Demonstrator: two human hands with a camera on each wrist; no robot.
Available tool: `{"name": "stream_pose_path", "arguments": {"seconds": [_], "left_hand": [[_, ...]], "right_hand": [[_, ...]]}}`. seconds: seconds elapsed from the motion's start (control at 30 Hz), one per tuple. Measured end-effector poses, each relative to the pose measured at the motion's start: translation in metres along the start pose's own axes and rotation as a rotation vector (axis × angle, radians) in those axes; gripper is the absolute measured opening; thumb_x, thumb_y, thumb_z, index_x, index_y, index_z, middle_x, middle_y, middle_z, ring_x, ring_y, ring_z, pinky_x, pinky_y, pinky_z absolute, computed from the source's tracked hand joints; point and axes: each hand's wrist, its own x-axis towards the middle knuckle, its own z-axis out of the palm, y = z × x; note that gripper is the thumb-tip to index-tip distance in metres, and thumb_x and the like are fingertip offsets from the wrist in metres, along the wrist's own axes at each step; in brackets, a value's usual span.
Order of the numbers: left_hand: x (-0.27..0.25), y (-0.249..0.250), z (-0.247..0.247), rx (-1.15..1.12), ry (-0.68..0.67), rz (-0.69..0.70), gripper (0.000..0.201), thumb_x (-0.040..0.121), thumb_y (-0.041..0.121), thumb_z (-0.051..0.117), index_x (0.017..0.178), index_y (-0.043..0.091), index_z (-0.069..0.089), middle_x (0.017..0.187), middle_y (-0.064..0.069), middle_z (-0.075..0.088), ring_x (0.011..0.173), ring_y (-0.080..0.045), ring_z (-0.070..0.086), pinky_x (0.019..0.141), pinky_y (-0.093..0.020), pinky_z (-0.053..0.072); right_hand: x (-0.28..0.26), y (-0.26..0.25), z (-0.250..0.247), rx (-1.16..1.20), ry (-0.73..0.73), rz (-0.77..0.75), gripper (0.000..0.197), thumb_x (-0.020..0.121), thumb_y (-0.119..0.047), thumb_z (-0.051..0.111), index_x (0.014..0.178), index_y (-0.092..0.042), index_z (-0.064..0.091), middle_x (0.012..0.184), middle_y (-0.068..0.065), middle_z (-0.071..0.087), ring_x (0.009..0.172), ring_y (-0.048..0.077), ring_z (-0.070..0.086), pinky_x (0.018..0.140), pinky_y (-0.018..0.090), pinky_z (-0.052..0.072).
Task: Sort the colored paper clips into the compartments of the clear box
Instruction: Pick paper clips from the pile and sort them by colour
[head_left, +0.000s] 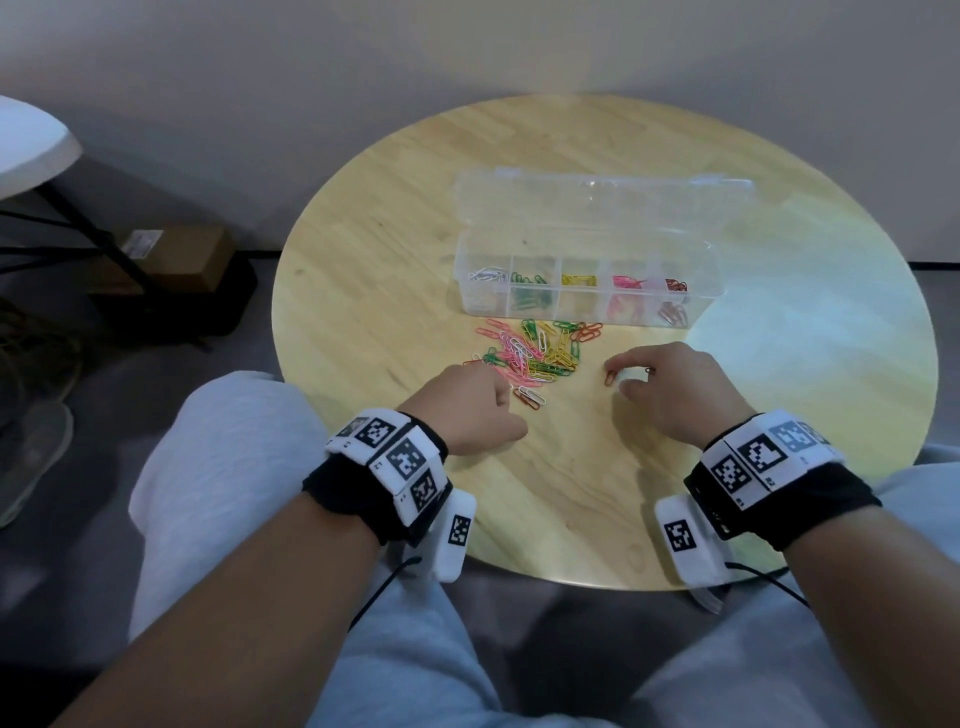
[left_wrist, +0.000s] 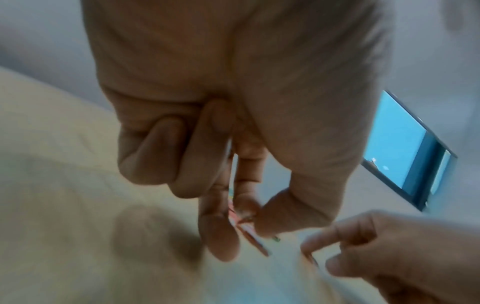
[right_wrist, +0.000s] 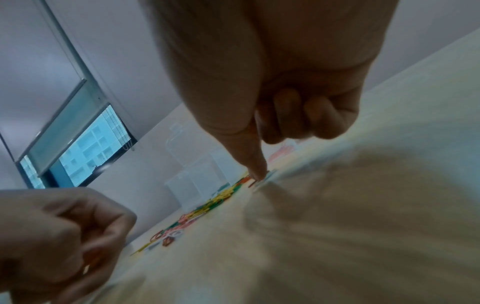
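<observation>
The clear box (head_left: 698, 306) stands open on the round wooden table (head_left: 571, 483), its lid (head_left: 597, 195) laid back. Its compartments hold white, green, yellow, pink and red clips from left to right. A mixed pile of paper clips (head_left: 540, 348) lies just in front of it. My left hand (head_left: 498, 387) sits at the pile's near left edge and pinches a few clips (left_wrist: 246, 226) between thumb and forefinger. Right of the pile, my right hand (head_left: 617, 378) pinches a red clip (head_left: 609, 376) lying on the table, the other fingers curled. That red clip (right_wrist: 252, 182) shows under the fingertip.
A small dark clip (head_left: 648, 370) lies by my right hand's fingers. A white table (head_left: 31, 140) and a cardboard box (head_left: 171, 254) stand on the floor to the left, with a shoe (head_left: 31, 457). My knees in grey trousers flank the table's near edge.
</observation>
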Motion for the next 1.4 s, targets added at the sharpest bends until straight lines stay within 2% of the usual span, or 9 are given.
{"name": "stream_pose_path", "arguments": {"seconds": [0.13, 0.17, 0.2, 0.27, 0.33, 0.4, 0.47, 0.7, 1.4], "left_hand": [[-0.003, 0.004, -0.010, -0.197, 0.103, 0.048, 0.032, 0.079, 0.005, 0.049, 0.056, 0.015, 0.030, 0.059, 0.008, 0.031, 0.056, -0.024, 0.030, 0.054, -0.032, 0.030], [-0.004, 0.006, -0.012, -0.229, 0.133, 0.060, 0.036, 0.081, 0.002, 0.047, 0.055, 0.013, 0.025, 0.097, 0.010, 0.036, 0.070, -0.034, 0.057, 0.057, -0.035, 0.038], [-0.005, 0.007, -0.013, -0.262, 0.155, 0.073, 0.036, 0.082, 0.000, 0.046, 0.056, 0.006, 0.023, 0.098, -0.025, 0.059, 0.105, -0.020, 0.054, 0.067, -0.041, 0.048], [-0.009, 0.010, -0.014, -0.315, 0.164, 0.101, 0.032, 0.083, -0.002, 0.045, 0.061, 0.002, 0.021, 0.117, -0.031, 0.047, 0.113, -0.041, 0.052, 0.084, -0.044, 0.050], [-0.007, 0.009, -0.010, -0.301, 0.150, 0.111, 0.038, 0.082, -0.001, 0.045, 0.056, 0.012, 0.021, 0.115, -0.031, 0.051, 0.117, -0.036, 0.051, 0.071, -0.038, 0.048], [-0.002, 0.005, -0.006, -0.269, 0.158, 0.098, 0.035, 0.082, 0.004, 0.048, 0.057, 0.015, 0.027, 0.085, -0.021, 0.068, 0.100, -0.027, 0.063, 0.058, -0.034, 0.038], [0.001, 0.001, -0.003, -0.272, 0.178, 0.074, 0.035, 0.081, 0.014, 0.054, 0.057, 0.017, 0.029, 0.049, 0.000, 0.043, 0.058, -0.025, 0.053, 0.054, -0.031, 0.030], [0.003, -0.004, -0.003, -0.177, 0.240, 0.035, 0.016, 0.079, 0.024, 0.063, 0.069, 0.017, 0.052, 0.062, 0.006, 0.060, 0.056, -0.003, 0.048, 0.055, -0.028, 0.035], [0.004, 0.007, 0.015, 0.194, 0.151, -0.026, 0.014, 0.075, 0.033, 0.063, 0.081, 0.020, 0.063, 0.085, 0.005, 0.065, 0.081, -0.019, 0.063, 0.074, -0.034, 0.053]], "right_hand": [[-0.001, 0.002, 0.000, -0.044, 0.031, 0.021, 0.007, 0.085, -0.024, 0.068, 0.084, -0.030, 0.073, 0.074, -0.007, 0.056, 0.067, 0.009, 0.054, 0.051, 0.022, 0.036], [-0.002, 0.001, 0.000, -0.053, 0.019, 0.029, 0.006, 0.085, -0.025, 0.070, 0.080, -0.029, 0.072, 0.074, -0.007, 0.057, 0.067, 0.009, 0.055, 0.051, 0.022, 0.036], [-0.002, 0.001, 0.000, -0.065, 0.007, 0.033, 0.007, 0.085, -0.026, 0.070, 0.078, -0.028, 0.071, 0.074, -0.006, 0.059, 0.068, 0.010, 0.056, 0.050, 0.023, 0.037], [-0.003, 0.000, 0.002, -0.087, -0.011, 0.031, 0.008, 0.085, -0.026, 0.069, 0.077, -0.026, 0.070, 0.077, -0.004, 0.062, 0.072, 0.014, 0.058, 0.052, 0.024, 0.039], [-0.004, -0.001, 0.004, -0.103, -0.027, 0.023, 0.008, 0.086, -0.027, 0.068, 0.078, -0.025, 0.069, 0.081, -0.003, 0.062, 0.077, 0.018, 0.059, 0.057, 0.027, 0.041], [-0.005, -0.002, 0.005, -0.100, -0.044, 0.010, 0.007, 0.086, -0.027, 0.068, 0.079, -0.025, 0.068, 0.081, -0.003, 0.060, 0.078, 0.018, 0.059, 0.057, 0.027, 0.041], [-0.005, -0.003, 0.006, -0.084, -0.043, -0.009, 0.006, 0.086, -0.027, 0.068, 0.080, -0.025, 0.068, 0.077, -0.005, 0.058, 0.073, 0.014, 0.056, 0.053, 0.024, 0.039], [-0.007, -0.001, 0.001, -0.088, -0.023, -0.024, 0.011, 0.085, -0.029, 0.072, 0.096, -0.028, 0.072, 0.077, -0.007, 0.052, 0.080, 0.019, 0.056, 0.068, 0.028, 0.045], [-0.016, -0.008, -0.004, 0.067, -0.114, 0.036, 0.019, 0.086, -0.025, 0.061, 0.072, -0.012, 0.065, 0.068, -0.003, 0.062, 0.062, 0.013, 0.054, 0.054, 0.026, 0.039]]}}
